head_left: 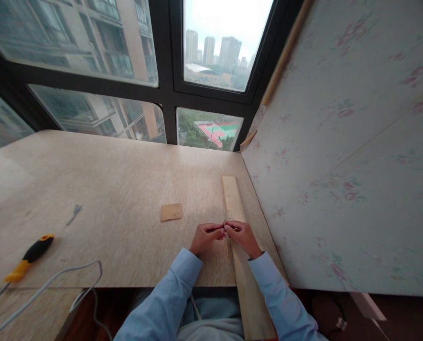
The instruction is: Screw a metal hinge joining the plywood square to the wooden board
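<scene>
My left hand (208, 235) and my right hand (242, 236) meet over the left edge of a long pale wooden board (234, 194). The fingers of both are pinched together at one spot. Between the fingertips is a small dark object (224, 226), too small to name and mostly covered. Two little holes or dark dots show on the board just beyond my hands. To the left of them a small, thin brown wooden piece (170, 212) lies flat, with tiny holes near its right edge.
A yellow-and-black screwdriver (31, 255) and several screws or nails (75, 214) lie at the left of the pale countertop (122, 189). A grey cable (64, 271) hangs over the front edge. Windows (211, 47) stand behind, and a flowered wall (339, 156) closes the right side.
</scene>
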Demonstrator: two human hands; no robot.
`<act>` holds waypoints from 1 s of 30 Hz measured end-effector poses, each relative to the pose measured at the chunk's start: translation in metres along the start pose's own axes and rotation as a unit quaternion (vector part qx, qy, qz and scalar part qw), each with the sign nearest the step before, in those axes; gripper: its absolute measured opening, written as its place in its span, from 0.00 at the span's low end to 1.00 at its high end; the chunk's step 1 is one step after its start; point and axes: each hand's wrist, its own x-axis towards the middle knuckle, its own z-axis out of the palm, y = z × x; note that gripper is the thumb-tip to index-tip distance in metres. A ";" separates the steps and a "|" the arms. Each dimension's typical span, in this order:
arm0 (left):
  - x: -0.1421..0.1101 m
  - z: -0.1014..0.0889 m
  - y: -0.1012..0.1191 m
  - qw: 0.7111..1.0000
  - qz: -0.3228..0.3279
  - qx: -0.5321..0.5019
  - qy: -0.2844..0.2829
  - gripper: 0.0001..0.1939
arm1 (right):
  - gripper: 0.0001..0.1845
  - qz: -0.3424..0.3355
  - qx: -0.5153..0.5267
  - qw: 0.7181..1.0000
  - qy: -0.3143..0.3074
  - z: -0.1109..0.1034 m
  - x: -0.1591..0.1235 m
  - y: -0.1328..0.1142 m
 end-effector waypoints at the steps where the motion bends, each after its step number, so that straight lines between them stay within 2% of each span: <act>1: 0.000 0.000 -0.001 1.000 0.000 -0.002 -0.001 0.22 | 0.16 0.002 0.000 1.000 -0.005 0.000 0.000 -0.001; 7: 0.002 -0.002 -0.003 1.000 0.001 -0.005 -0.017 0.21 | 0.16 -0.004 -0.024 0.999 -0.033 -0.002 -0.001 -0.009; 13: 0.001 -0.001 -0.001 1.000 0.007 0.007 -0.020 0.19 | 0.21 -0.035 -0.062 0.995 -0.063 -0.007 -0.001 -0.008; 25: 0.000 -0.002 -0.009 1.000 -0.001 0.019 -0.020 0.22 | 0.23 -0.051 -0.091 0.990 -0.095 -0.011 -0.004 -0.001; 30: -0.001 0.000 -0.008 0.999 0.006 0.050 -0.020 0.21 | 0.22 -0.058 -0.108 0.989 -0.087 -0.010 -0.004 -0.002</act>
